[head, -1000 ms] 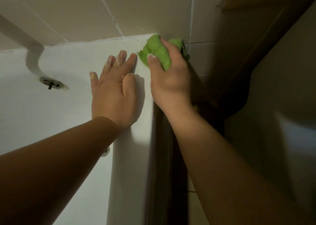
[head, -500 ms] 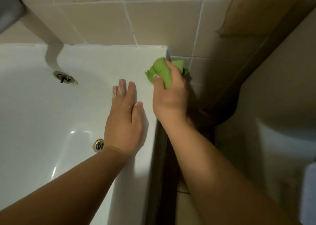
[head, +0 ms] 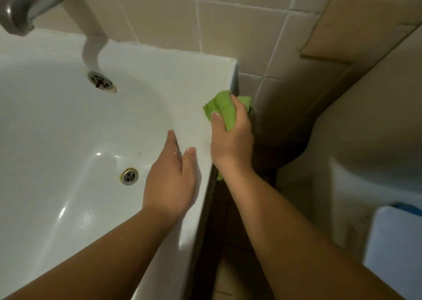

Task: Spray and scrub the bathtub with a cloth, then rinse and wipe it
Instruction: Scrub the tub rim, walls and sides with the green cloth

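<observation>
The white bathtub (head: 146,62) fills the left of the view, its rim running down the middle. My right hand (head: 230,140) grips a bunched green cloth (head: 222,105) against the rim's outer edge, near the tub's far right corner. My left hand (head: 171,176) lies flat on the rim just left of it, fingers straight and reaching over the inner slope. A round drain (head: 129,176) sits in the tub floor and an overflow fitting (head: 101,84) on the end wall.
A grey metal spout (head: 25,5) hangs over the tub at the top left. Beige wall tiles (head: 228,23) stand behind the tub. A dark narrow gap (head: 228,231) runs between tub and a beige fixture (head: 365,128) on the right. A blue object (head: 395,242) shows at the right edge.
The view has tilted down, so more of the tub and the spout show. My right hand slid the cloth back from the corner along the rim; my left hand shifted back too.
</observation>
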Demonstrator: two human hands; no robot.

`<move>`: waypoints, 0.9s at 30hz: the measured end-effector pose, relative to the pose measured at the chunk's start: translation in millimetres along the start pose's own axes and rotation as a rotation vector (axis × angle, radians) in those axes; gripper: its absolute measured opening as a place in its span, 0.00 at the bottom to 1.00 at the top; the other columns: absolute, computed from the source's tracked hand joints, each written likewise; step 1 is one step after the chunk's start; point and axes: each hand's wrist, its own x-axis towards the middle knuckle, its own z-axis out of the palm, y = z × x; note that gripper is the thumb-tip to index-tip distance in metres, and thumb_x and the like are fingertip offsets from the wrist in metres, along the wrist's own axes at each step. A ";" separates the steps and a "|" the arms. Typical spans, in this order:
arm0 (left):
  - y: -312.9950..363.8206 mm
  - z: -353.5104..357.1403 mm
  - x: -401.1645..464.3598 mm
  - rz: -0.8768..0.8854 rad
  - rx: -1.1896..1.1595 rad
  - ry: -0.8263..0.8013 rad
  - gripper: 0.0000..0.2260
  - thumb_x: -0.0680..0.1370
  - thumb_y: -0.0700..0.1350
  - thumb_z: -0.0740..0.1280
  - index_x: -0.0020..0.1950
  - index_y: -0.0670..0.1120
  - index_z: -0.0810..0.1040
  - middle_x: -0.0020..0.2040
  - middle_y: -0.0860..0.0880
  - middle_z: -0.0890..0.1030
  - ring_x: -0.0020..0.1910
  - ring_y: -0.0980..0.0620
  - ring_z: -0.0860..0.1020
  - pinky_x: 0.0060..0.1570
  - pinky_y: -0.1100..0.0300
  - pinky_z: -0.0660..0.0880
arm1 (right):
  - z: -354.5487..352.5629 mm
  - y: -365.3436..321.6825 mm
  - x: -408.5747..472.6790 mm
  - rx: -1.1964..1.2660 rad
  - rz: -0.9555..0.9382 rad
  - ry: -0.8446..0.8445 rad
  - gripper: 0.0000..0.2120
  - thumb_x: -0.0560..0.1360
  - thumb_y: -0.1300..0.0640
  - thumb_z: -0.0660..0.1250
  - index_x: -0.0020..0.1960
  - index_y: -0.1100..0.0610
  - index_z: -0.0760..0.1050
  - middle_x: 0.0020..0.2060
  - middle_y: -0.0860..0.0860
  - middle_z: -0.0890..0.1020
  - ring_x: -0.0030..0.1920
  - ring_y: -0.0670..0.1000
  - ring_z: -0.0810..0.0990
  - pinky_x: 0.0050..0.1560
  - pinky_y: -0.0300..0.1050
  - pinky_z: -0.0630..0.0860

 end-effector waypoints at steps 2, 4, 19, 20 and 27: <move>-1.4 -1.0 -7.3 -0.020 0.018 -0.010 0.29 0.86 0.58 0.52 0.85 0.52 0.50 0.82 0.51 0.63 0.79 0.49 0.64 0.71 0.59 0.60 | -5.4 7.5 -23.0 -0.014 0.023 -0.041 0.24 0.82 0.48 0.66 0.76 0.40 0.66 0.66 0.48 0.76 0.62 0.49 0.78 0.66 0.51 0.75; -1.4 -1.8 -13.5 -0.042 0.027 -0.016 0.29 0.86 0.58 0.52 0.85 0.51 0.51 0.81 0.50 0.65 0.79 0.48 0.65 0.71 0.57 0.61 | -5.2 7.3 -13.0 0.000 0.007 -0.063 0.24 0.81 0.46 0.66 0.76 0.41 0.66 0.66 0.49 0.77 0.62 0.50 0.78 0.66 0.54 0.76; -6.0 -2.0 -29.5 -0.144 0.058 -0.017 0.29 0.83 0.63 0.49 0.75 0.45 0.68 0.67 0.44 0.79 0.66 0.41 0.77 0.64 0.45 0.74 | -16.0 15.4 -45.1 -0.060 -0.008 -0.140 0.28 0.80 0.46 0.66 0.78 0.43 0.62 0.67 0.50 0.76 0.63 0.51 0.78 0.63 0.47 0.75; -5.6 -2.8 -30.2 -0.142 0.062 -0.018 0.29 0.83 0.63 0.49 0.74 0.45 0.69 0.65 0.43 0.80 0.64 0.41 0.78 0.63 0.45 0.74 | -16.4 14.4 -33.7 -0.066 -0.021 -0.149 0.28 0.80 0.45 0.66 0.78 0.45 0.63 0.67 0.51 0.76 0.63 0.52 0.78 0.64 0.48 0.75; -5.0 -2.9 -31.4 -0.117 0.090 -0.003 0.25 0.85 0.60 0.50 0.72 0.45 0.70 0.61 0.46 0.81 0.61 0.41 0.79 0.54 0.51 0.71 | -19.3 -1.6 20.7 -0.138 -0.092 -0.187 0.25 0.83 0.50 0.66 0.78 0.48 0.64 0.66 0.52 0.75 0.60 0.50 0.77 0.60 0.43 0.76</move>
